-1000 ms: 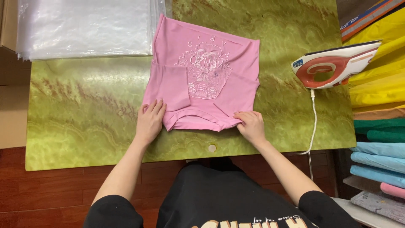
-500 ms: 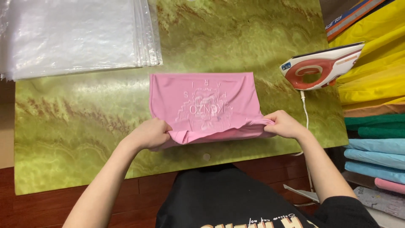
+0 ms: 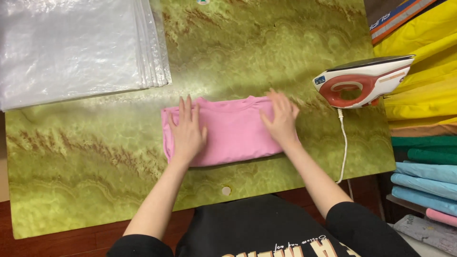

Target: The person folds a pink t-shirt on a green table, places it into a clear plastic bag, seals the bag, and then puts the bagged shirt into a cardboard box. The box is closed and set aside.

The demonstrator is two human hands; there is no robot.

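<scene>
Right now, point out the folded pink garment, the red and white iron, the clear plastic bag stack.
folded pink garment (image 3: pixel 233 133), head view, centre panel
red and white iron (image 3: pixel 364 81), head view, handle
clear plastic bag stack (image 3: pixel 71 47), head view, top sheet

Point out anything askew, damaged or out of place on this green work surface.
Nothing stands out. The folded pink garment lies flat under the left hand and right hand; the clear bags sit stacked, and the iron stands at the table edge.
</scene>
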